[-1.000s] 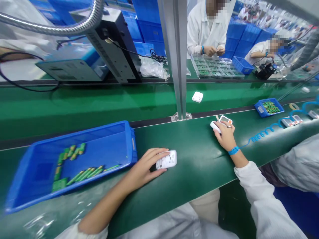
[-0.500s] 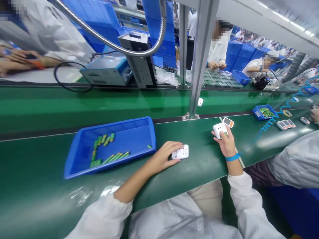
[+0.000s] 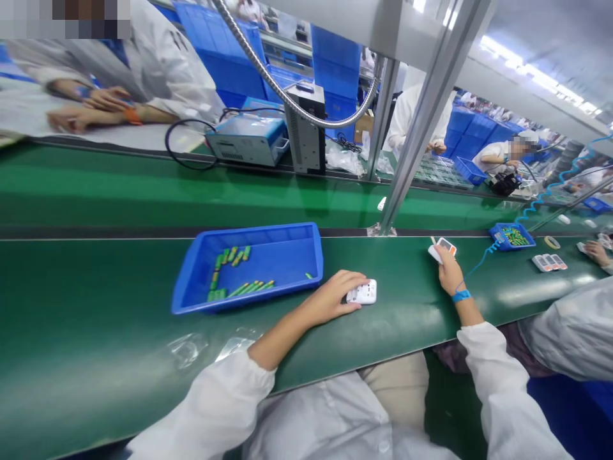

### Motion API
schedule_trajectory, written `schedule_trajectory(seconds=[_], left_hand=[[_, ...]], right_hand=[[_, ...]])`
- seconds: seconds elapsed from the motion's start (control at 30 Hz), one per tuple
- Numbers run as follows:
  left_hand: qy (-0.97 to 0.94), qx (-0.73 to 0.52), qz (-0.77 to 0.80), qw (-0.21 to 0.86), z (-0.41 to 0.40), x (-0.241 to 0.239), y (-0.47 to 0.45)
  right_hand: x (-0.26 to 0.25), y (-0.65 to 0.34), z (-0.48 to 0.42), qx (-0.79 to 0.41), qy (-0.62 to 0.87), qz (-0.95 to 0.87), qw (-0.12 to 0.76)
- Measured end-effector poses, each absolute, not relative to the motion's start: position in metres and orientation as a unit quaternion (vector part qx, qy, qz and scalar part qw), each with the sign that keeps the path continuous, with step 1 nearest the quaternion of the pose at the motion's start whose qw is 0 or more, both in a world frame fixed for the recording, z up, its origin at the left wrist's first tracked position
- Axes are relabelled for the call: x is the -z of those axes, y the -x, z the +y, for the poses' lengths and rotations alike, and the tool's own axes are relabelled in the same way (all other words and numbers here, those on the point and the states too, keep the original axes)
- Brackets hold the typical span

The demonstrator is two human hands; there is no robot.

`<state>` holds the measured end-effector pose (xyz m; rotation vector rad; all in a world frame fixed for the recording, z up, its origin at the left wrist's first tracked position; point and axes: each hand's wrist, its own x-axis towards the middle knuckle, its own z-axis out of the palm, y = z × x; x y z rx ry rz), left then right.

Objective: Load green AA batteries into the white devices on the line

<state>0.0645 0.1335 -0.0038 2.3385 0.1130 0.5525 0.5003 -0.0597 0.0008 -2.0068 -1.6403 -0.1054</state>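
My left hand (image 3: 332, 298) rests on the green bench with its fingers curled round a small white plastic device (image 3: 363, 292). My right hand (image 3: 449, 270), with a blue wristband, reaches further right and grips another white device (image 3: 435, 254) down on the bench. Right beside that one lies a white unit with an orange-edged screen (image 3: 446, 245). A blue tray (image 3: 249, 265) holding several green batteries (image 3: 234, 273) sits just left of my left hand.
A slanted metal post (image 3: 421, 121) stands behind the bench beside a green conveyor belt (image 3: 143, 191). Further right are a small blue bin of batteries (image 3: 510, 235), more white devices (image 3: 549, 262) and a neighbour's hand (image 3: 596, 252). Other workers sit across the belt.
My right hand lowered the white device from a raised, tilted hold to the bench beside the orange-screened unit. My left hand stayed on its device. The camera view swung left and pulled back.
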Motion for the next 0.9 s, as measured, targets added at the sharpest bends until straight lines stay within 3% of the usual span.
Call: schedule_trajectory(seconds=[0.27,0.47,0.63,0.9], left_hand=[[-0.903,-0.213,0.046,0.37,0.136,0.005,-0.065],[-0.903,-0.209,0.051,0.372,0.136,0.006,-0.066],[-0.905,-0.198,0.049,0.373,0.136,0.002,-0.067],[-0.903,-0.206,0.052,0.374,0.136,-0.001,-0.066]], right_hand=[[0.002,-0.52,-0.065,0.081,0.788,-0.6,0.112],[-0.019,-0.552,-0.053,-0.017,0.749,-0.66,0.052],[-0.027,-0.55,-0.056,-0.059,0.739,-0.64,0.204],[-0.027,-0.535,-0.06,-0.008,0.767,-0.503,0.398]])
